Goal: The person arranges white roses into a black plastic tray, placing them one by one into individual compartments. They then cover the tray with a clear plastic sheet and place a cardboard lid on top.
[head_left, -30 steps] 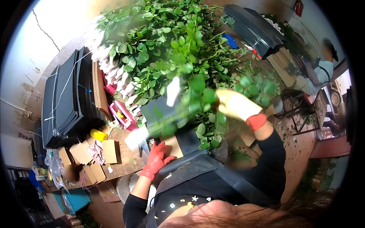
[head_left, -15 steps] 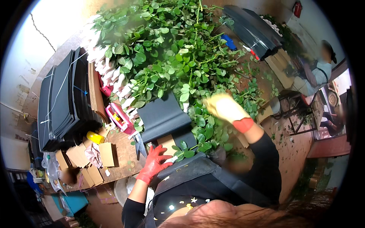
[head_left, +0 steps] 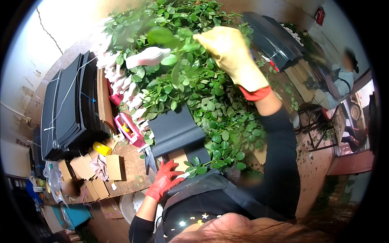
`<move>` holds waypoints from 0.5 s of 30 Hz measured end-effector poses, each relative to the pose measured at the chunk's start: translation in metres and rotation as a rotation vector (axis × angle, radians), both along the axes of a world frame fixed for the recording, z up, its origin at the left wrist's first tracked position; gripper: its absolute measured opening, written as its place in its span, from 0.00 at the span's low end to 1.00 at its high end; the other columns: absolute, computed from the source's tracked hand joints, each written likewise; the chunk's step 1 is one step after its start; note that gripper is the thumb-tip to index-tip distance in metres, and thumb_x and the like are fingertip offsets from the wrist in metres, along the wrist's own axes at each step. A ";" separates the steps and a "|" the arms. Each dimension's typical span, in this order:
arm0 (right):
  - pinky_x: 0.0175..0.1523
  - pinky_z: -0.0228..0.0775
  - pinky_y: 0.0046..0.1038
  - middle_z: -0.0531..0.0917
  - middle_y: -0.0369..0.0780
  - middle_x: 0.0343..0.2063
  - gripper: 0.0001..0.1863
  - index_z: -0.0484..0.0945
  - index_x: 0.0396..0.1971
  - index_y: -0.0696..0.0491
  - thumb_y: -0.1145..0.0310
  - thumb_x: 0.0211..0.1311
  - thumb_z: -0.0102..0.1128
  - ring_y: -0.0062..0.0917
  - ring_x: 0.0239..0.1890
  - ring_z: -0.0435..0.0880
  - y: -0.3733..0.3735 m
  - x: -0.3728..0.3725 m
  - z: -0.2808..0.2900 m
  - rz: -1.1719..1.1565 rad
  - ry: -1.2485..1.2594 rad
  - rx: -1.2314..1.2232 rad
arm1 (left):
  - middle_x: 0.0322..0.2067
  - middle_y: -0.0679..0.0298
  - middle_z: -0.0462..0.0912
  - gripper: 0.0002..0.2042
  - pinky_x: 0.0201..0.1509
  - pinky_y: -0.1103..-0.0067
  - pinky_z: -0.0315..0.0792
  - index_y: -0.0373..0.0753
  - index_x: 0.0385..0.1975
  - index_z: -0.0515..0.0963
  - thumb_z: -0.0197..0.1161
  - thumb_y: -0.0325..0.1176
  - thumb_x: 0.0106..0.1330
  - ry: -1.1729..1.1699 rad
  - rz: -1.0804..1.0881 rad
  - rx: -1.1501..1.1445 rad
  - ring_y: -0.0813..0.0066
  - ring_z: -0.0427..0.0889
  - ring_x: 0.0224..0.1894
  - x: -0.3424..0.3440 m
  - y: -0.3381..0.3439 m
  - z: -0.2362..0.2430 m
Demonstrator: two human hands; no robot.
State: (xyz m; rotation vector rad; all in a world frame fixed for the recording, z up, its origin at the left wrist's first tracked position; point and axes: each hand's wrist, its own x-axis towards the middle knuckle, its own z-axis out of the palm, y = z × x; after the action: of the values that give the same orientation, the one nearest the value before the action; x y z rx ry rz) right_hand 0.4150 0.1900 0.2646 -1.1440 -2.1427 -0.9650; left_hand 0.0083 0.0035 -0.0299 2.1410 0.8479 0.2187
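My right hand [head_left: 233,54], in a yellow glove with a red cuff, is raised over a heap of leafy rose stems [head_left: 158,87]. Its fingers are closed on a rose [head_left: 148,57] whose head is covered in a pinkish-white sleeve and points left; its leaves are blurred. My left hand [head_left: 165,179], in a red glove, lies with fingers spread at the table's near edge. Beside its fingertips is a whitish piece with a leafy sprig [head_left: 197,167]. A black padded sheet [head_left: 176,131] and a piece of cardboard [head_left: 179,158] lie just beyond it.
Scissors [head_left: 150,160] and a pink tape dispenser [head_left: 129,128] lie left of the black sheet. Stacked dark sheets [head_left: 67,107], a yellow bottle [head_left: 102,148] and cardboard pieces [head_left: 114,167] stand farther left. Another person [head_left: 338,83] sits at the far right, near a dark box-like stack [head_left: 271,40].
My right hand has moved up and away over the heap, and a sleeved rose now shows in its grip. My left hand has stayed nearly in place.
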 end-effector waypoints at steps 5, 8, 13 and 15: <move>0.33 0.82 0.36 0.87 0.39 0.22 0.05 0.87 0.27 0.44 0.67 0.58 0.63 0.34 0.26 0.89 -0.055 -0.063 -0.026 -0.138 -0.129 -0.419 | 0.62 0.52 0.78 0.17 0.82 0.43 0.41 0.55 0.52 0.89 0.76 0.46 0.63 0.007 -0.029 0.027 0.44 0.67 0.75 0.000 0.003 0.001; 0.33 0.78 0.42 0.86 0.43 0.21 0.06 0.85 0.25 0.44 0.61 0.55 0.61 0.39 0.27 0.88 -0.041 -0.066 -0.159 -0.075 -0.199 -0.748 | 0.62 0.52 0.78 0.17 0.82 0.43 0.41 0.55 0.52 0.89 0.75 0.47 0.64 0.001 -0.016 0.027 0.43 0.68 0.74 0.000 0.001 0.005; 0.34 0.79 0.45 0.86 0.43 0.22 0.07 0.84 0.25 0.46 0.61 0.60 0.62 0.42 0.27 0.88 -0.049 -0.089 -0.209 0.071 0.029 -0.983 | 0.61 0.51 0.80 0.16 0.82 0.44 0.46 0.53 0.50 0.90 0.75 0.47 0.64 0.019 -0.010 0.041 0.44 0.69 0.74 0.003 0.001 0.012; 0.32 0.78 0.45 0.85 0.42 0.23 0.07 0.84 0.32 0.45 0.61 0.64 0.60 0.42 0.26 0.87 -0.028 -0.093 -0.196 -0.003 -0.074 -0.959 | 0.61 0.51 0.80 0.16 0.81 0.44 0.47 0.53 0.50 0.90 0.75 0.47 0.63 0.001 -0.007 0.038 0.44 0.69 0.74 0.003 0.001 0.011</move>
State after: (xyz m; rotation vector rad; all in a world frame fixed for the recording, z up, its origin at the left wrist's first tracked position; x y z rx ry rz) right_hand 0.3221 0.1623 0.0682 -1.5106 -2.7341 0.1055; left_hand 0.0116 0.0043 -0.0193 2.1791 0.8426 0.2317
